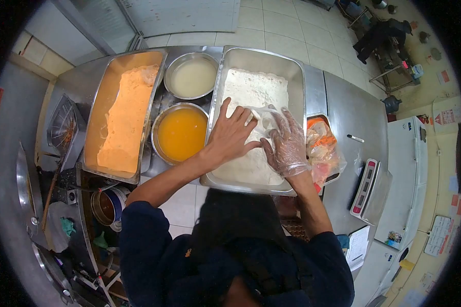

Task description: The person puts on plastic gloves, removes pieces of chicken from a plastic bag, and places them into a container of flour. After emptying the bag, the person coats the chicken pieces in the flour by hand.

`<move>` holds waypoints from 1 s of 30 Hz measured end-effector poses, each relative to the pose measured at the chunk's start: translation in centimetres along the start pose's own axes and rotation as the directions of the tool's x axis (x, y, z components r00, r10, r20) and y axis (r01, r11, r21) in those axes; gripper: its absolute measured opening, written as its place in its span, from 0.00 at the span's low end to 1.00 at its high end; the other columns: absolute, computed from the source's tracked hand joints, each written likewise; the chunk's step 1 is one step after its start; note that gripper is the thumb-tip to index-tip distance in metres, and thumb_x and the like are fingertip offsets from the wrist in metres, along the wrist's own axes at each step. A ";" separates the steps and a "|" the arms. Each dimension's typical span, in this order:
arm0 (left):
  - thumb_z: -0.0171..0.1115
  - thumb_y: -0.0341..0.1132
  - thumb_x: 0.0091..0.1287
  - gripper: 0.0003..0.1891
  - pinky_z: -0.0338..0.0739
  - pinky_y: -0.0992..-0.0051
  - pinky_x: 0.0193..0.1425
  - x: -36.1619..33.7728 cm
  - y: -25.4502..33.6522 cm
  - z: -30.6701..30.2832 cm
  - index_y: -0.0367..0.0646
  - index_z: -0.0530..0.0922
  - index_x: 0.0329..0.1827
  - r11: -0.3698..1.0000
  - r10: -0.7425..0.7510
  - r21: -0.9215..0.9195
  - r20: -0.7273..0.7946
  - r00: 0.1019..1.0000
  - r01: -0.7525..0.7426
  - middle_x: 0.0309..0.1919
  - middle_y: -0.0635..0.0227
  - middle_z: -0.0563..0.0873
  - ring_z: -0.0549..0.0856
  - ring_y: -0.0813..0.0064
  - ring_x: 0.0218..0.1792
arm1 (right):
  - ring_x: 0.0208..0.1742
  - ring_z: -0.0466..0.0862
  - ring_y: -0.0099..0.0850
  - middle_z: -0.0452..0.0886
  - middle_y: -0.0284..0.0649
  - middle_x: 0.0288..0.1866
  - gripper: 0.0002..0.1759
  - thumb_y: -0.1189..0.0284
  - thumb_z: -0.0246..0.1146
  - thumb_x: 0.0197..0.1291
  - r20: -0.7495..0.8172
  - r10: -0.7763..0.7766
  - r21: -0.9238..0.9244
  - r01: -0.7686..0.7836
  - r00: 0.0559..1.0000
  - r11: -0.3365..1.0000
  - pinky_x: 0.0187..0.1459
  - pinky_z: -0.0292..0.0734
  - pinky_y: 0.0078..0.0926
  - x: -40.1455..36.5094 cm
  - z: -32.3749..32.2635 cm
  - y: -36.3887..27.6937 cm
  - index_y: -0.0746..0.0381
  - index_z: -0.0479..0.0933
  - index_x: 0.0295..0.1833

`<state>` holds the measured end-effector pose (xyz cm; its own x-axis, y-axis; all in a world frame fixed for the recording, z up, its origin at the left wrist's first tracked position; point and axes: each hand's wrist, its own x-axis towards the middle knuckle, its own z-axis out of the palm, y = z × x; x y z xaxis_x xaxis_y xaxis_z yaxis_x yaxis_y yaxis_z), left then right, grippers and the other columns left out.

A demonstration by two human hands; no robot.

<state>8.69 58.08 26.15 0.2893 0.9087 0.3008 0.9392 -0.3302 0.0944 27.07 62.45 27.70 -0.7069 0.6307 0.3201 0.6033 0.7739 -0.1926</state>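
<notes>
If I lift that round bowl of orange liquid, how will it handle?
Probably sloshy: the orange liquid fills the metal bowl nearly to its rim, so a tilt or quick shove may spill it. Likely heavy for its size, being that full. The smooth steel rim looks slippery to grip.

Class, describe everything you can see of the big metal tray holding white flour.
The tray is a deep rectangular pan of shiny metal, lying flat on the steel counter. White flour covers its floor unevenly. The bare left hand and the gloved right hand rest on the flour near its front edge.
</notes>
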 end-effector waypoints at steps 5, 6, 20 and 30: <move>0.63 0.60 0.55 0.30 0.48 0.51 0.71 0.3 -0.2 0.4 0.44 0.81 0.49 0.999 -0.021 -0.041 0.041 0.999 0.023 0.45 0.58 0.74 0.70 0.62 0.56 | 0.69 0.65 0.53 0.70 0.52 0.63 0.13 0.67 0.67 0.51 -0.027 -0.037 -0.006 0.037 0.999 0.999 0.63 0.63 0.49 0.2 0.0 -0.2 0.67 0.78 0.34; 0.63 0.60 0.55 0.30 0.48 0.51 0.71 0.3 -0.2 0.4 0.44 0.81 0.49 0.999 -0.019 -0.041 0.042 0.999 0.021 0.45 0.58 0.74 0.70 0.62 0.56 | 0.69 0.65 0.53 0.70 0.52 0.63 0.13 0.67 0.67 0.51 -0.007 -0.022 0.000 0.022 1.000 1.000 0.63 0.63 0.50 0.2 0.0 -0.2 0.67 0.78 0.34; 0.69 0.55 0.49 0.29 0.53 0.53 0.67 1.5 0.3 2.0 0.41 0.82 0.47 0.995 -0.099 -0.003 0.178 0.979 0.102 0.46 0.58 0.74 0.69 0.60 0.57 | 0.66 0.67 0.52 0.68 0.52 0.66 0.12 0.68 0.66 0.51 0.079 0.021 0.056 -0.026 0.997 0.998 0.59 0.67 0.48 0.2 0.9 -0.5 0.66 0.78 0.35; 0.66 0.56 0.55 0.31 0.68 0.64 0.60 0.9 -1.7 0.7 0.38 0.78 0.52 0.746 0.045 -0.570 0.558 0.829 0.343 0.40 0.51 0.83 0.80 0.52 0.49 | 0.53 0.77 0.45 0.74 0.46 0.55 0.08 0.72 0.64 0.57 0.093 0.086 0.331 -0.112 0.992 0.937 0.53 0.75 0.37 1.9 0.3 5.0 0.64 0.76 0.39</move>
<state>7.53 59.60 25.56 0.3854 0.8806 -0.2756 0.6945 -0.0801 0.7150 28.60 67.52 27.03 -0.6840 0.6972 0.2145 0.5222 0.6733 -0.5235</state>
